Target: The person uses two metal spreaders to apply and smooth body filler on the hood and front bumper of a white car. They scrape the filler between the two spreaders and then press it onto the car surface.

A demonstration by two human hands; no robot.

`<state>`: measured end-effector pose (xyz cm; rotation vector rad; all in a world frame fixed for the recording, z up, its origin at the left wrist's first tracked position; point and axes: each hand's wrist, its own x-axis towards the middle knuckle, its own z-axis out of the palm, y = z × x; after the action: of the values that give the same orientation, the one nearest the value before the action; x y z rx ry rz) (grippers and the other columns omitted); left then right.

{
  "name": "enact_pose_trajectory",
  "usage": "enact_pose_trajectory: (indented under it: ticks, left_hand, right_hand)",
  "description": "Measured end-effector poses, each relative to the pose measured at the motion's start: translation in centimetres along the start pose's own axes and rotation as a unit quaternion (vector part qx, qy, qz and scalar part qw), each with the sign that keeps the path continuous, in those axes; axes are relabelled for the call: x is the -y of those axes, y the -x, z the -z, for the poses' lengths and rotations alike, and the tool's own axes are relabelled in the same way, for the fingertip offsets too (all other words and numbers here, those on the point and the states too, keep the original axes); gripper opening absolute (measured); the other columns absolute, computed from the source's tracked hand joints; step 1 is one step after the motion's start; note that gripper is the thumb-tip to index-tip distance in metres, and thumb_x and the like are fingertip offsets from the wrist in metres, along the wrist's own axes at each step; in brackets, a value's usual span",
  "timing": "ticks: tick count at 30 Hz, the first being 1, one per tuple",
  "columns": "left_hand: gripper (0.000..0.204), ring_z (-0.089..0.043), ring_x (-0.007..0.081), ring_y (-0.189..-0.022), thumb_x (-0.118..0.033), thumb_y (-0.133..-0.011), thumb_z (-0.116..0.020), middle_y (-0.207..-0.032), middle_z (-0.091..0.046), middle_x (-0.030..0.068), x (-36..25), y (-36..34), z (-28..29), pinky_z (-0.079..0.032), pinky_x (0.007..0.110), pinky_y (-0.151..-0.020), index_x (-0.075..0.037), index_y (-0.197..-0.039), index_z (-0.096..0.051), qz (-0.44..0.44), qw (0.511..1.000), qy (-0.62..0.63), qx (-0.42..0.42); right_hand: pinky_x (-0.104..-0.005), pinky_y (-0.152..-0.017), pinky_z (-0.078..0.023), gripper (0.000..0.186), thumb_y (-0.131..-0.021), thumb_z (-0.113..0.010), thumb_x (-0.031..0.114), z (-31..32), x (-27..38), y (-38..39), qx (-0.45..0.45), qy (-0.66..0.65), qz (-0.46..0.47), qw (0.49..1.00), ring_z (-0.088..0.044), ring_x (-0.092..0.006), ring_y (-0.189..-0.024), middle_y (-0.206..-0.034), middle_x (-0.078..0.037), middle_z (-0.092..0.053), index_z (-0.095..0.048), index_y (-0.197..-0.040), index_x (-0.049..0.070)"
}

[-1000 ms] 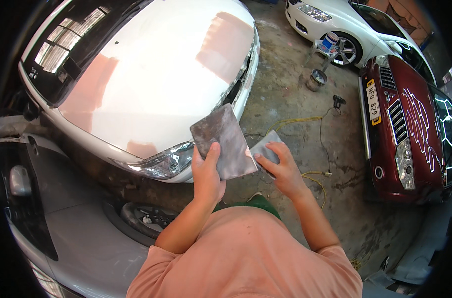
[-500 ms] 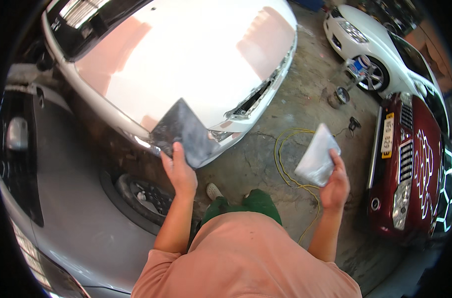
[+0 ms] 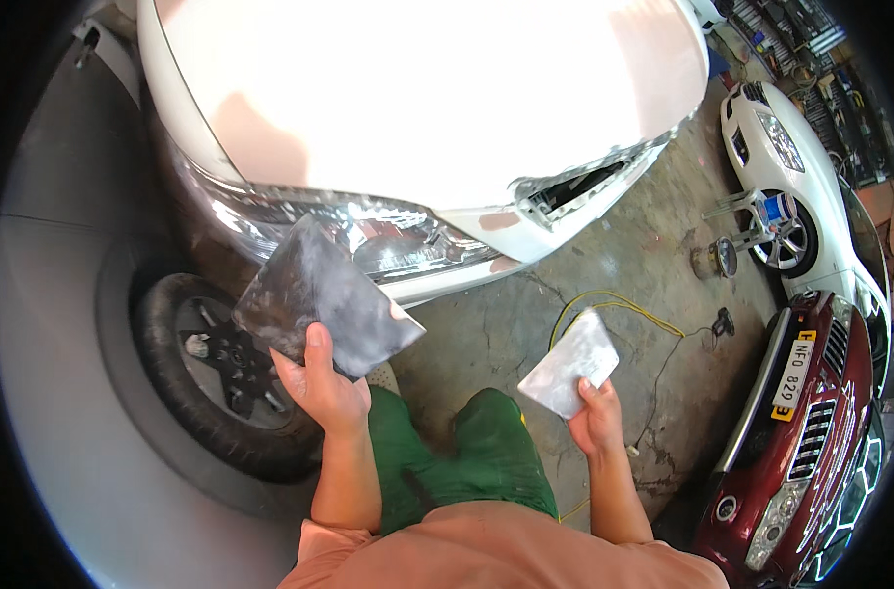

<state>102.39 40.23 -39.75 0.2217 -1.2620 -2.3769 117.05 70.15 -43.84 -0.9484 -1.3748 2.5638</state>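
My left hand [image 3: 324,388] is closed on a dark grey, roughly square flat sheet [image 3: 344,294] streaked with pale smears; the thumb lies on its upper face. In my right hand [image 3: 599,422] a smaller, whitish-grey flat sheet [image 3: 568,365] is pinched at one corner between thumb and fingers. What either sheet is made of I cannot tell. Just beyond the dark sheet stands a white car [image 3: 447,108] with dull pinkish patches on its hood. Its headlight [image 3: 407,245] is partly hidden behind the sheet. Both hands are apart from the car.
A grey car [image 3: 54,324] with a dusty wheel [image 3: 236,378] is close on my left. To the right are a dark red car [image 3: 810,422] and another white car [image 3: 810,167]. A yellow cable [image 3: 619,294], a can [image 3: 714,258] and a small stand [image 3: 756,231] are on the concrete floor.
The view has moved nearer the white car's headlight and the grey car's wheel. Both sheets are still held; the right one has come lower and closer to the left one.
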Motion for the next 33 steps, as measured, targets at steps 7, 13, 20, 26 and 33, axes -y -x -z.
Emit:
enact_pose_trajectory:
  ticks: [7,13,20,26,33]
  left_hand:
    - [0.051,-0.050,0.0276,-0.129,-0.012,-0.097,-0.055,-0.142,-0.050,0.0167,12.7,-1.0,2.8,-0.038,0.042,-0.110,0.004,-0.144,-0.042,-0.110,0.992,0.059,0.015]
    - [0.053,-0.047,0.0293,-0.134,-0.025,-0.102,-0.053,-0.147,-0.047,0.0164,20.4,1.6,5.7,-0.036,0.046,-0.113,0.003,-0.145,-0.041,-0.148,0.977,0.143,-0.053]
    - [0.047,-0.053,0.0195,-0.122,-0.007,-0.098,-0.058,-0.136,-0.054,0.0118,26.7,6.0,9.2,-0.038,0.037,-0.108,0.001,-0.141,-0.044,-0.058,0.981,0.160,0.092]
    - [0.043,-0.054,0.0149,-0.114,-0.005,-0.097,-0.059,-0.128,-0.057,0.0089,27.3,6.9,8.7,-0.040,0.031,-0.103,0.003,-0.137,-0.046,-0.035,0.987,0.133,0.081]
    - [0.039,-0.055,0.0143,-0.110,-0.006,-0.098,-0.060,-0.126,-0.058,0.0088,26.3,7.2,7.4,-0.042,0.030,-0.100,0.003,-0.134,-0.048,-0.007,0.980,0.176,0.092]
  right_hand:
    - [-0.0438,-0.106,-0.045,0.052,-0.092,-0.066,0.011,7.3,-7.1,-8.2,-0.005,0.046,0.079,0.996,-0.058,-0.0245,-0.119,-0.130,-0.006,-0.059,-0.046,-0.140,0.006]
    - [-0.0379,-0.102,-0.045,0.037,-0.100,-0.058,0.019,12.8,-12.4,-13.7,-0.027,0.142,0.204,0.968,-0.059,-0.0206,-0.117,-0.126,-0.006,-0.063,-0.053,-0.134,0.005]
    - [-0.0312,-0.082,-0.047,0.016,-0.091,-0.066,0.003,7.3,-12.4,-13.3,0.077,0.538,0.439,0.715,-0.060,-0.0197,-0.093,-0.105,-0.009,-0.064,-0.060,-0.106,0.002]
    - [-0.0340,-0.072,-0.049,0.045,-0.076,-0.071,-0.009,1.4,-11.4,-11.2,0.132,0.647,0.581,0.476,-0.058,-0.0245,-0.079,-0.099,-0.010,-0.063,-0.068,-0.119,0.006]
    - [-0.0317,-0.068,-0.046,0.045,-0.068,-0.078,0.010,0.0,-11.5,-11.3,0.126,0.709,0.640,0.269,-0.055,-0.0186,-0.082,-0.104,0.001,-0.062,-0.073,-0.113,0.014]
